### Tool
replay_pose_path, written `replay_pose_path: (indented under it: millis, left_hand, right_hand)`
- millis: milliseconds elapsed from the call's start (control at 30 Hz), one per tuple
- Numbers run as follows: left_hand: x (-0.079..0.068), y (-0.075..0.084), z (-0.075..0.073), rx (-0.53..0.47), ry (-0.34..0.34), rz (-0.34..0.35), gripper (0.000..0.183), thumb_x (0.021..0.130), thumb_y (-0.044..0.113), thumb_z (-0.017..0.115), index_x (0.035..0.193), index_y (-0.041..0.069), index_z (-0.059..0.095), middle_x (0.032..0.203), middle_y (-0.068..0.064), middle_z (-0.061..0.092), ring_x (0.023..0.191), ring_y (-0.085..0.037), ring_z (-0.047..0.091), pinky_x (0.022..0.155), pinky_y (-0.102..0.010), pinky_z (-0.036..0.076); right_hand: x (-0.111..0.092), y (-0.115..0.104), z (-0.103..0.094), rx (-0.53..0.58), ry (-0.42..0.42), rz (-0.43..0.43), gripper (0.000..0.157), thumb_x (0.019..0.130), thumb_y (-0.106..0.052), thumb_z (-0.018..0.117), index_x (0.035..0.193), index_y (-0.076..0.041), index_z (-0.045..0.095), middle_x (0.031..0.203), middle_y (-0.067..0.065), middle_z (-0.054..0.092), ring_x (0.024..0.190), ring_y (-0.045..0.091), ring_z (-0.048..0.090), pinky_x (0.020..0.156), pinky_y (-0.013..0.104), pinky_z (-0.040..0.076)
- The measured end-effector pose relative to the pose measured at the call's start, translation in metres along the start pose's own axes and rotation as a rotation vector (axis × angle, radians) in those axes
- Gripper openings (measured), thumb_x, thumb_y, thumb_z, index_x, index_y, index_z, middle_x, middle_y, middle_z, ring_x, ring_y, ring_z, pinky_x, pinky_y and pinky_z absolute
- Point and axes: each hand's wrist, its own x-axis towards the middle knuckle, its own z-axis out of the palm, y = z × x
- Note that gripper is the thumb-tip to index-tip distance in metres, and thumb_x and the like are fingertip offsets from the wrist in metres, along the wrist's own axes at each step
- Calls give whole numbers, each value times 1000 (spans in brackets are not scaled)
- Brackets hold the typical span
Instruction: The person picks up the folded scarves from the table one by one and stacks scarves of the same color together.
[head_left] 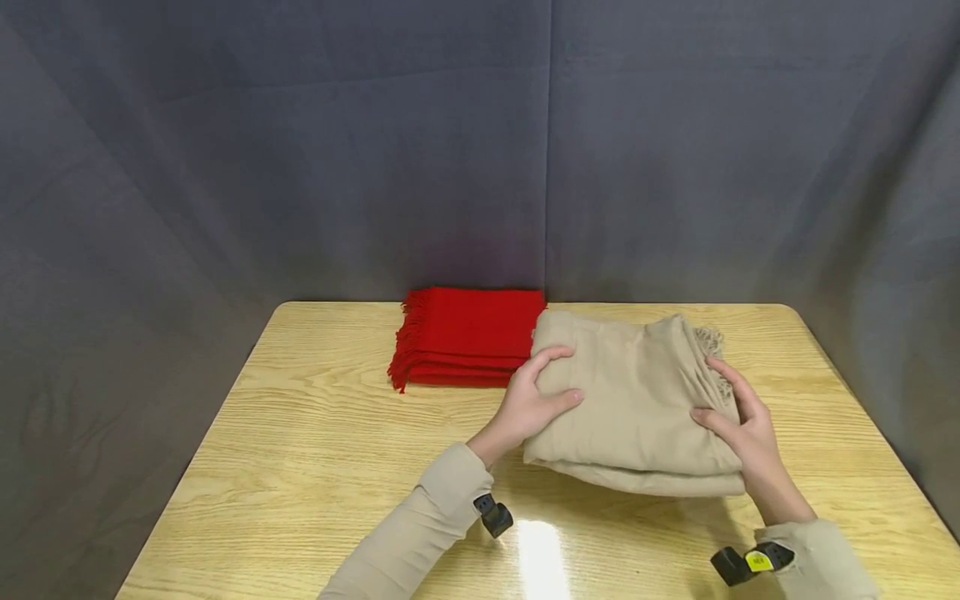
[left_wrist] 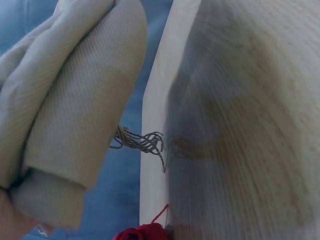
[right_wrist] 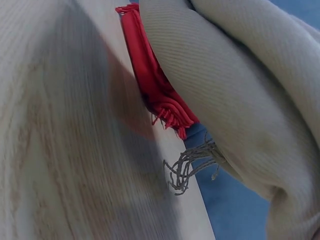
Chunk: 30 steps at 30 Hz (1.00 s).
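Note:
Both hands hold a folded beige fringed scarf (head_left: 630,400) above the right half of the table. My left hand (head_left: 528,404) grips its left edge, thumb and a finger on top. At the right edge my right hand (head_left: 746,425) grips it the same way, close to the fringe. The wrist views show the folded layers raised off the wood, with a tuft of twisted fringe (right_wrist: 192,167) hanging below. A folded red scarf (head_left: 472,333) lies flat at the back of the table, its fringe to the left; the beige scarf overlaps its right end in the head view.
The wooden table (head_left: 300,467) has rounded back corners. Dark grey curtains (head_left: 375,167) stand behind it and along both sides. A bright light reflection (head_left: 542,558) shows near the front. Small black cameras (head_left: 495,515) are strapped at both wrists.

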Motion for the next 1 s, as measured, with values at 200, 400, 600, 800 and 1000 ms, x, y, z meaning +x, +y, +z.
replay_pose_path:
  millis: [200, 400, 600, 800, 1000]
  left_hand:
    - [9, 3, 3, -2, -4, 1, 49, 75, -6, 67, 121, -5, 51, 125, -17, 51, 117, -26, 45, 98, -33, 33]
    - [18, -1, 8, -5, -10, -11, 50, 75, -4, 68, 122, -1, 52, 126, -13, 51, 117, -22, 44, 98, -32, 32]
    - [34, -31, 17, 22, 28, 2, 50, 73, 3, 72, 120, 10, 55, 123, -1, 54, 113, -10, 46, 97, -29, 33]
    - [42, -31, 19, 16, 26, -27, 50, 74, 4, 72, 121, 12, 56, 124, -1, 53, 115, -12, 45, 96, -29, 33]
    - [51, -31, 22, 38, 29, -48, 49, 75, 6, 71, 121, 15, 56, 124, 3, 53, 114, -7, 44, 95, -28, 34]
  right_hand:
    - [4, -1, -5, 21, 4, -16, 62, 83, 14, 51, 138, -11, 40, 128, -3, 41, 99, 5, 50, 76, 15, 44]
    - [9, -3, -10, 17, 23, -35, 61, 81, 15, 52, 136, -10, 42, 125, -3, 45, 100, 5, 49, 78, 14, 42]
    - [16, -5, -16, 11, 5, -41, 61, 82, 14, 51, 137, -11, 41, 128, -4, 42, 100, 5, 49, 76, 14, 43]
    - [23, -5, -19, 42, 12, -38, 60, 82, 14, 51, 136, -11, 43, 122, -4, 46, 96, 4, 51, 75, 14, 44]
    - [32, -5, -24, 26, 16, -42, 60, 82, 13, 52, 136, -11, 43, 129, -3, 41, 100, 5, 48, 78, 13, 42]
